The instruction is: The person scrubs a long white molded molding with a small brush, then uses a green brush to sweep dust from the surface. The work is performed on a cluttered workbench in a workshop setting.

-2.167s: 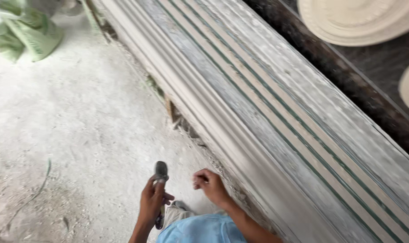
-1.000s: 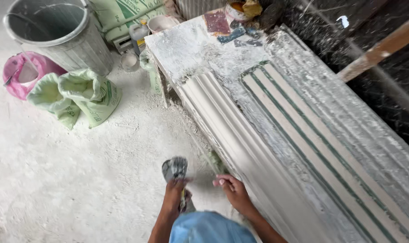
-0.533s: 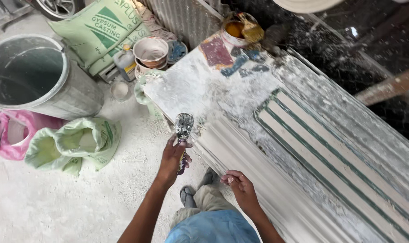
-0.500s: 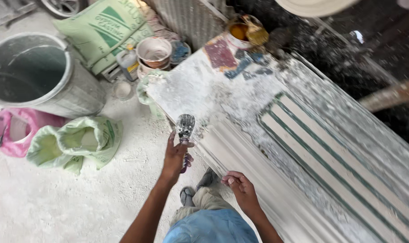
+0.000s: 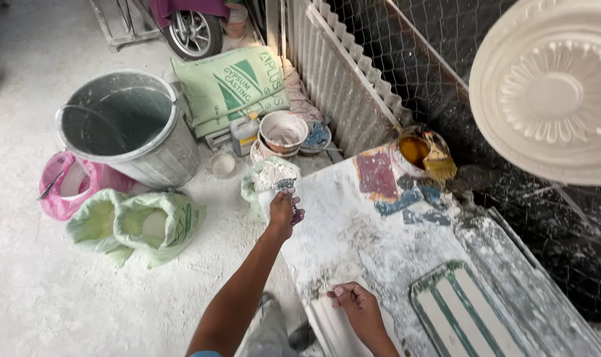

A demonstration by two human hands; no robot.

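— Gripping what, with your left hand?

— You are clamping your left hand's fingers around the handle of a scraper, its plaster-caked blade pointing away from you. The tool is hanging over the near-left corner of the plaster-dusted worktable, just above the table's edge.

— And your right hand?

— You are resting it on the end of the ribbed plaster moulding lying at the table's near edge. Its fingers are curled together, thumb pressing down; I cannot tell whether they are pinching anything.

— What is lying around the table?

— Just beyond its left corner, a small open sack of white powder is sitting, with a plaster-crusted bowl and a green gypsum bag farther behind it. Well to the table's left, a metal bin is standing beside two green sacks and a pink bucket. At the table's far end, a tin of yellow liquid is holding a brush. Right of the table, a round plaster medallion is hanging.
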